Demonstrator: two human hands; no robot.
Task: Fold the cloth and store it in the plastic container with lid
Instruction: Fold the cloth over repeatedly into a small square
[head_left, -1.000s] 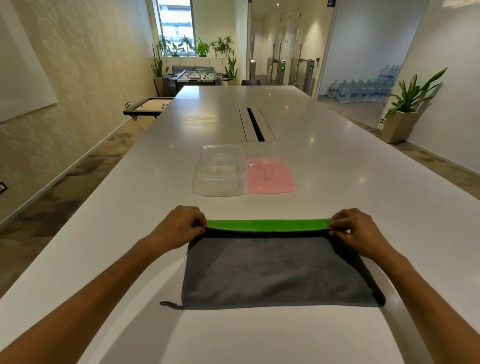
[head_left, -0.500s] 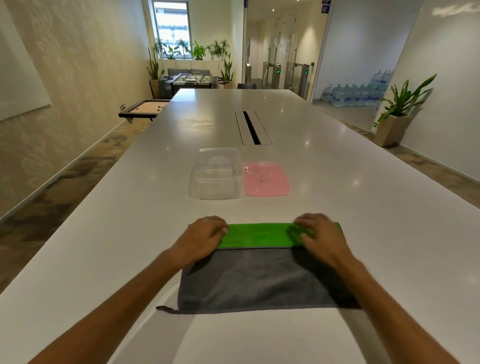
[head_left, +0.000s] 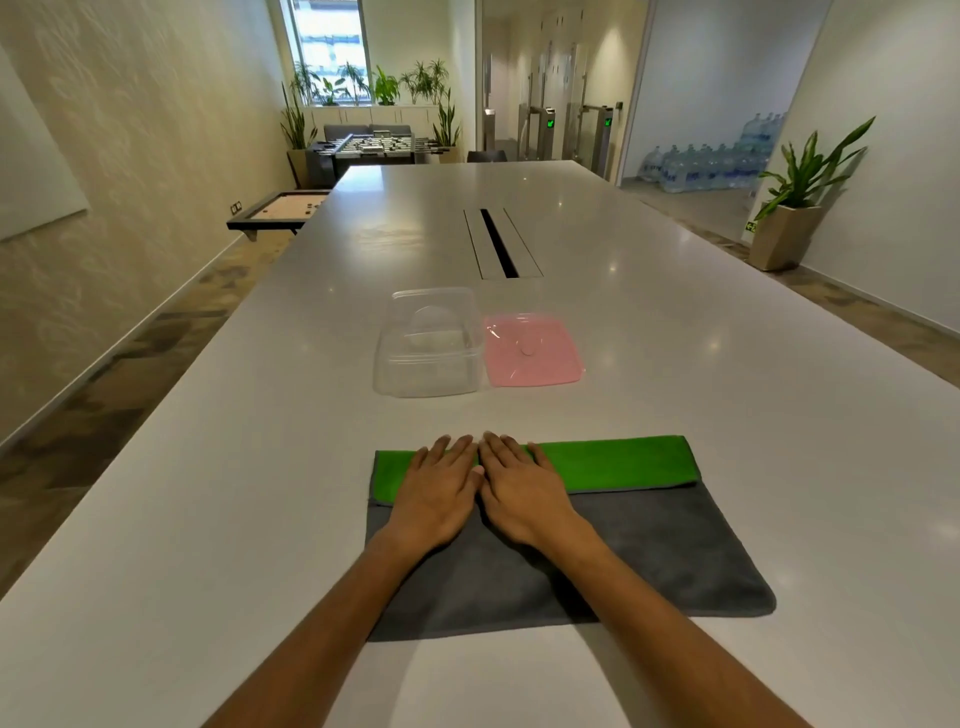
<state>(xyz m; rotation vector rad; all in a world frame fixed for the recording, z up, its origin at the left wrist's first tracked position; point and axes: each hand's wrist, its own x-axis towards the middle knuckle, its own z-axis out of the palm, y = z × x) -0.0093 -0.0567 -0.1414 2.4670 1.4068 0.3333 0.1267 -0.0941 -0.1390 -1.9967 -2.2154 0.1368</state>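
Observation:
A grey cloth (head_left: 665, 561) lies flat on the white table (head_left: 208, 493) in front of me, its far edge folded over as a green strip (head_left: 623, 462). My left hand (head_left: 441, 488) and my right hand (head_left: 519, 488) lie side by side, flat, fingers straight, pressing on the green fold near its left half. Beyond the cloth stands a clear plastic container (head_left: 428, 345), uncovered, with its pink lid (head_left: 532, 349) lying flat just to its right.
A cable slot (head_left: 497, 243) is set into the table's middle further back. The table's left edge runs along a corridor floor; a potted plant (head_left: 789, 208) and water bottles (head_left: 706, 166) stand off to the right.
Both hands let go of the cloth's far corners, moved inward along the green fold and now lie flat together. The green strip has grown wider.

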